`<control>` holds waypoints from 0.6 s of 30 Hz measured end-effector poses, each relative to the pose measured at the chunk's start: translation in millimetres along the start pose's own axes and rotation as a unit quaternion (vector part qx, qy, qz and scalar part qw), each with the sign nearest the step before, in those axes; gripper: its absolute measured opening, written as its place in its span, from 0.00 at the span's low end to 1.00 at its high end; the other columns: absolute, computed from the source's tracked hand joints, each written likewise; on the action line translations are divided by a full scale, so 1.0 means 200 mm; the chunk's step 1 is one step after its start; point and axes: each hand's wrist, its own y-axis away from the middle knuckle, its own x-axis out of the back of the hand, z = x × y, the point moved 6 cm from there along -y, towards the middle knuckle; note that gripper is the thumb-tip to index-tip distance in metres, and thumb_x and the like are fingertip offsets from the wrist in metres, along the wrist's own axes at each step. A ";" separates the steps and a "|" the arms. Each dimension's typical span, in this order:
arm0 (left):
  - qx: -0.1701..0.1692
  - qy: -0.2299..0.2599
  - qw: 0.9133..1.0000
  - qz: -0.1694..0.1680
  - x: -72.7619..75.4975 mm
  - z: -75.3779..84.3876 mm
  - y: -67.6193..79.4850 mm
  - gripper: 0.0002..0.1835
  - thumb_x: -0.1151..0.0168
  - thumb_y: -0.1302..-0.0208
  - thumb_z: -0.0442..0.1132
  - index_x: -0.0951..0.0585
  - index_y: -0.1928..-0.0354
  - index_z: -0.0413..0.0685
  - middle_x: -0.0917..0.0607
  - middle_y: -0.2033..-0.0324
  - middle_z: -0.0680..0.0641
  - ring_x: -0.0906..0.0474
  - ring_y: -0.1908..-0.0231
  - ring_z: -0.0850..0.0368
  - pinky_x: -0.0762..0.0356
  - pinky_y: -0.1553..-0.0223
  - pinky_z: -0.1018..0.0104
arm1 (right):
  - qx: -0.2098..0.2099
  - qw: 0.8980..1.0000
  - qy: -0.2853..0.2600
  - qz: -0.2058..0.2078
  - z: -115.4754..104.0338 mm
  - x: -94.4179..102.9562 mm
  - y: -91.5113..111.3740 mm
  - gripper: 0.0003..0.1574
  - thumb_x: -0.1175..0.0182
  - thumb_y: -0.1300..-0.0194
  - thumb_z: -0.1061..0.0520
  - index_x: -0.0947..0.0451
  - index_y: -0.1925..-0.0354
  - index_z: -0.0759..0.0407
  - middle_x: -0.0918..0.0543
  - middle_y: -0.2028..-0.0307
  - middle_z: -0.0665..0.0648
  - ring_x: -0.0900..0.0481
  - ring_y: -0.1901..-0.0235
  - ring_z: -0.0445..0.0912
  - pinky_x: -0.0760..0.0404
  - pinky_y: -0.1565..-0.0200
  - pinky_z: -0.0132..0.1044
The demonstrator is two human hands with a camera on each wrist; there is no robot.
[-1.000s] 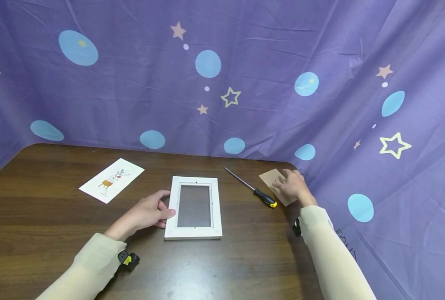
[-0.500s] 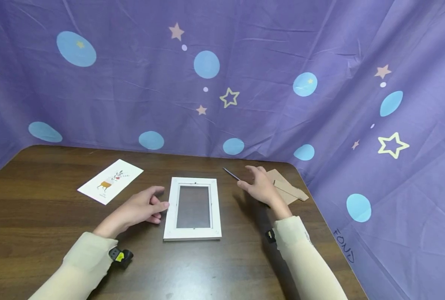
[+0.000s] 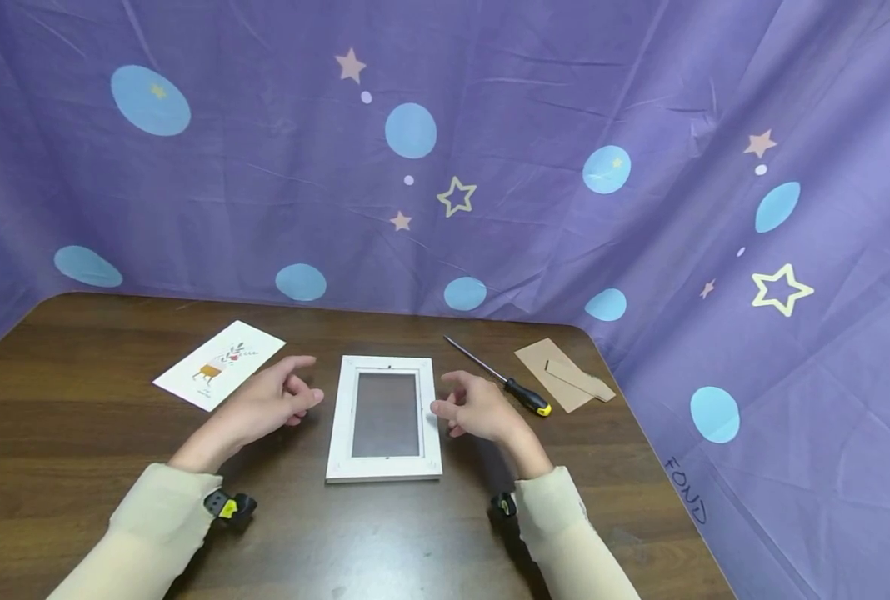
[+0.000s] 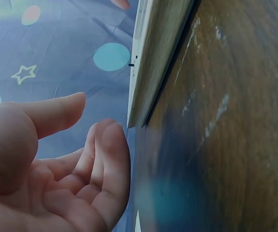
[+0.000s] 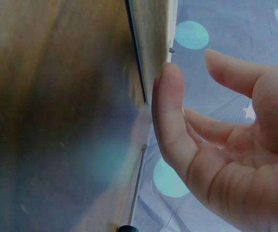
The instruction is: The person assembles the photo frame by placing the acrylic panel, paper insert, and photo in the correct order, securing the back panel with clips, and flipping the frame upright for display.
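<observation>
Nothing is held by left hand (image 3: pixel 261 402) or right hand (image 3: pixel 482 408), thumbs parted from fingers. On the brown wooden table (image 3: pixel 385 533), a white rectangular frame (image 3: pixel 342 425) is laid between them, probably for two-sided reach; right-hand contact is unclear. A white paper card (image 3: pixel 218 365) is set leftward, a tan rectangular board (image 3: pixel 557 389) rightward, past an intervening black-handled screwdriver (image 3: pixel 523 395).

We keep our left hand (image 3: pixel 268 393) relaxed, fingers loosely bent. Our right hand (image 3: pixel 478 407) faces it, thumb and fingers apart.
</observation>
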 end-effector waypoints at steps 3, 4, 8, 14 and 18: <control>-0.002 -0.022 1.000 0.014 0.02 0.00 0.00 0.39 0.35 0.24 0.41 0.40 0.21 0.30 0.14 0.60 0.41 0.15 0.62 0.50 0.13 0.60 0.61 | -0.009 1.000 -0.010 -0.006 0.02 -0.02 0.01 0.38 0.29 0.29 0.58 0.30 0.28 0.69 0.19 0.63 0.60 0.13 0.72 0.48 0.08 0.69 0.41; -0.003 -0.032 0.999 0.018 0.03 0.00 0.00 0.39 0.35 0.24 0.42 0.39 0.22 0.31 0.14 0.60 0.42 0.16 0.62 0.51 0.14 0.61 0.61 | -0.010 1.000 -0.014 -0.008 0.02 -0.02 0.01 0.38 0.29 0.29 0.58 0.30 0.28 0.70 0.20 0.63 0.60 0.13 0.72 0.48 0.08 0.69 0.41; -0.016 -0.083 0.996 0.041 0.09 -0.01 0.01 0.37 0.34 0.25 0.45 0.35 0.23 0.32 0.13 0.59 0.45 0.19 0.63 0.53 0.19 0.65 0.61 | -0.020 0.999 -0.027 -0.017 0.05 -0.05 0.01 0.38 0.29 0.29 0.59 0.30 0.28 0.70 0.20 0.63 0.60 0.13 0.74 0.47 0.08 0.69 0.41; -0.053 -0.199 0.973 0.103 0.28 -0.04 0.00 0.34 0.29 0.30 0.43 0.27 0.30 0.29 0.14 0.52 0.32 0.17 0.52 0.34 0.19 0.51 0.42 | -0.023 0.998 -0.050 -0.038 0.06 -0.08 0.01 0.39 0.29 0.31 0.60 0.32 0.28 0.71 0.21 0.65 0.61 0.13 0.75 0.48 0.08 0.68 0.43; -0.034 -0.269 0.957 0.105 0.40 -0.10 -0.03 0.39 0.27 0.35 0.44 0.29 0.30 0.28 0.23 0.42 0.21 0.28 0.43 0.19 0.27 0.46 0.26 | -0.027 0.997 -0.049 -0.045 0.06 -0.09 0.02 0.40 0.29 0.31 0.61 0.33 0.28 0.72 0.21 0.65 0.60 0.13 0.76 0.48 0.08 0.68 0.43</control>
